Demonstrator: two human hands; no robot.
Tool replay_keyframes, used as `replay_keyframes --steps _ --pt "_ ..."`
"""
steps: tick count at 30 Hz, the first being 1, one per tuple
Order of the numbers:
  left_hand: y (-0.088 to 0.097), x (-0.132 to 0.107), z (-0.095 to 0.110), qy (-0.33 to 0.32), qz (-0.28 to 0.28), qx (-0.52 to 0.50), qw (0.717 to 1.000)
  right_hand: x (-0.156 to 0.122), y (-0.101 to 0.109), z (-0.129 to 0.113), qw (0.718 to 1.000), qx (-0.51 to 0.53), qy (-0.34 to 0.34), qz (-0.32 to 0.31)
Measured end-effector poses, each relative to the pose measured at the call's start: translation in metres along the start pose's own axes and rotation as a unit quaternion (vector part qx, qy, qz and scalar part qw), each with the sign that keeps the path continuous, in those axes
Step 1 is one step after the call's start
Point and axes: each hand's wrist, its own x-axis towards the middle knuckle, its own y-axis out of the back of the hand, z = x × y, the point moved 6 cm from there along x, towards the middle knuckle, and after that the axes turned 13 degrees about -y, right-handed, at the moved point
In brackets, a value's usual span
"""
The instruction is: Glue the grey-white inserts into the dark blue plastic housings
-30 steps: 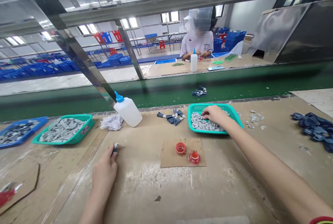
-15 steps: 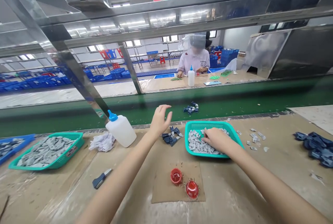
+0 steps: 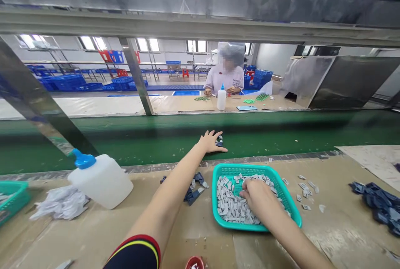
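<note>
My left hand (image 3: 210,142) reaches across onto the green belt, fingers spread. It is beside a small pile of dark blue and light grey parts (image 3: 219,140), which it partly hides. In the turquoise basket (image 3: 256,227) my right hand (image 3: 256,197) bends down among many small light grey plastic pieces (image 3: 233,206). Its fingertips are pressed together, and whatever lies between them is hidden. More dark blue parts with grey tips (image 3: 194,192) lie left of the basket, partly behind my left forearm. At the bottom edge shows a red cup (image 3: 195,263).
A white squeeze bottle (image 3: 101,182) with a blue cap leans beside a crumpled cloth (image 3: 62,202) on the left. Loose grey pieces (image 3: 304,189) and a dark blue pile (image 3: 376,206) lie right. Across the belt (image 3: 175,124) sits a co-worker (image 3: 225,75). A metal shelf (image 3: 200,2) crosses overhead.
My left hand has moved forward from above the near table edge to the parts on the belt. My right hand stays in the basket. The view has tilted and shifted.
</note>
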Motion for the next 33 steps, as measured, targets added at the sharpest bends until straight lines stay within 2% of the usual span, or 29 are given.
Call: replay_keyframes --steps 7,11,14,18,22,25,28,33 --pt "0.005 -0.013 0.002 0.07 0.061 0.058 0.994 -0.005 0.009 -0.014 1.0 -0.017 -0.001 -0.001" --pt "0.007 -0.029 -0.003 0.105 0.058 0.089 0.989 -0.02 0.026 -0.006 0.993 0.113 0.013 0.021" --pt "0.007 -0.042 -0.003 0.115 0.047 0.105 0.987 -0.042 0.028 0.005 0.959 0.28 0.027 -0.023" --pt "0.013 -0.059 -0.001 0.116 0.031 0.115 0.986 -0.086 0.011 0.023 0.872 0.478 -0.015 -0.104" --pt "0.025 -0.072 0.002 0.115 0.014 0.114 0.987 -0.13 -0.019 0.035 0.81 0.565 -0.106 -0.116" --pt "0.027 -0.082 0.007 0.102 -0.028 0.094 0.99 -0.149 -0.033 0.033 0.775 0.603 -0.148 -0.116" --pt "0.021 -0.094 0.015 0.085 -0.092 0.06 0.99 -0.156 -0.04 0.024 0.76 0.615 -0.165 -0.13" --pt "0.021 -0.115 0.029 0.072 -0.138 0.035 0.987 -0.16 -0.04 0.01 0.77 0.61 -0.135 -0.129"
